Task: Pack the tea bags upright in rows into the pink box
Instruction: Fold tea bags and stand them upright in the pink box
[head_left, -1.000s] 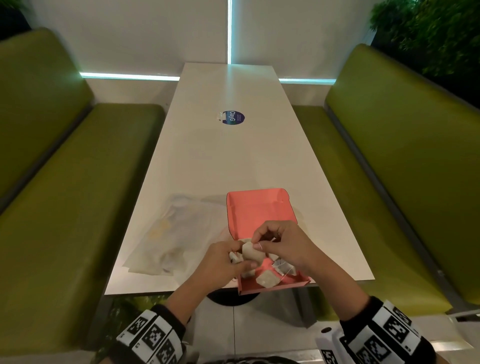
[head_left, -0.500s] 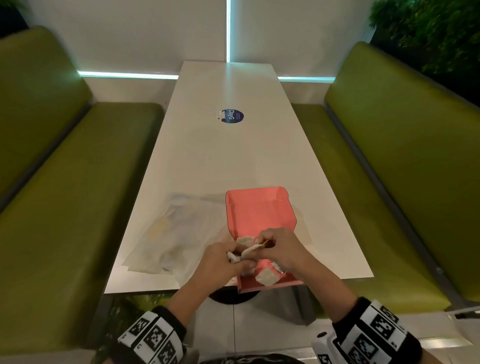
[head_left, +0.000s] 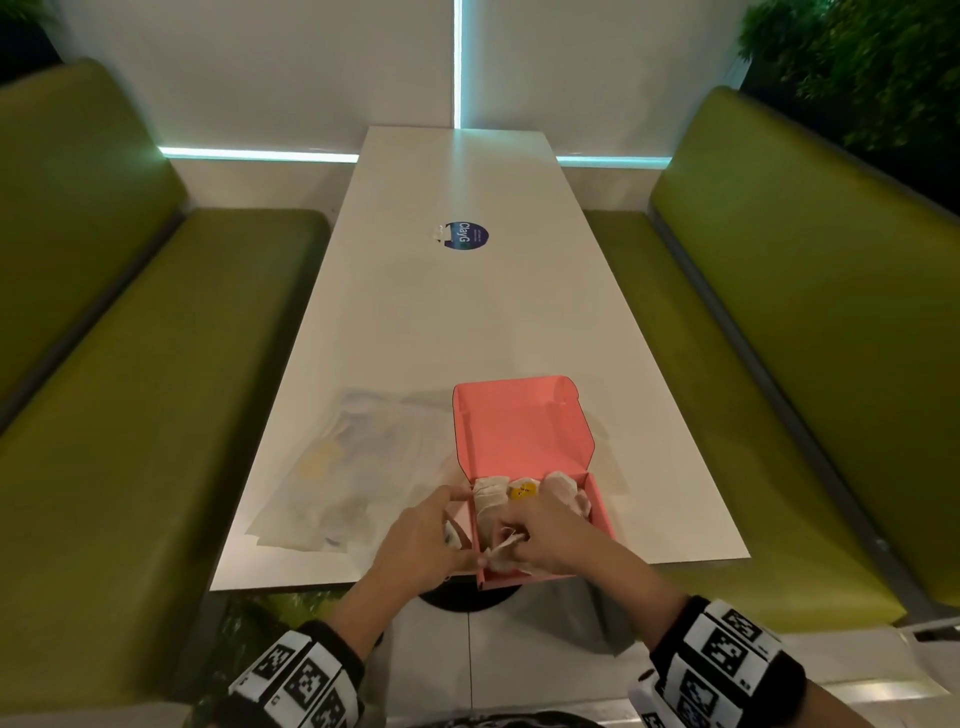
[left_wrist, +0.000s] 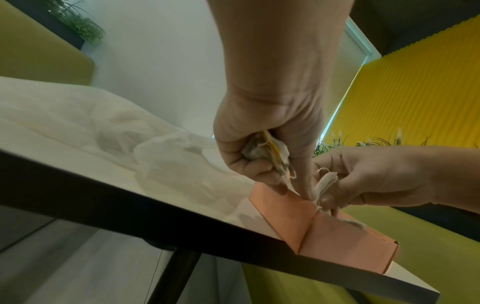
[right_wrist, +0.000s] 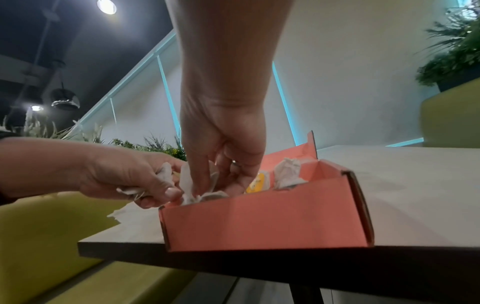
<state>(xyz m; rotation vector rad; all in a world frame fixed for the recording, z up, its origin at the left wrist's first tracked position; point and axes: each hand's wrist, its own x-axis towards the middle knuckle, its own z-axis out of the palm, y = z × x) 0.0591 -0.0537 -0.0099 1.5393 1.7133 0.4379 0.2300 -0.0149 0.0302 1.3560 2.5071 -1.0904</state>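
The pink box (head_left: 597, 499) lies open at the table's near edge, its lid standing back. Along its far wall stand several tea bags (head_left: 491, 493), one showing a yellow tag (head_left: 522, 489). My right hand (head_left: 514, 545) reaches down into the box's near left corner and pinches a white tea bag (left_wrist: 326, 182) between thumb and fingers. My left hand (head_left: 452, 540) hovers just outside the box's left wall and grips a bunch of tea bags (left_wrist: 262, 150) in its curled fingers. In the right wrist view the right hand's fingers (right_wrist: 200, 185) point down among the bags in the pink box (right_wrist: 259, 222).
A crumpled clear plastic bag (head_left: 353, 467) lies on the white table (head_left: 467, 322) left of the box. A round blue sticker (head_left: 466, 235) sits mid-table. Green benches (head_left: 130, 415) flank both sides. The box slightly overhangs the near table edge.
Both hands were together above the box holding tea bags. The right hand has since gone down into the box's near left corner with one bag, and the far row has come into view.
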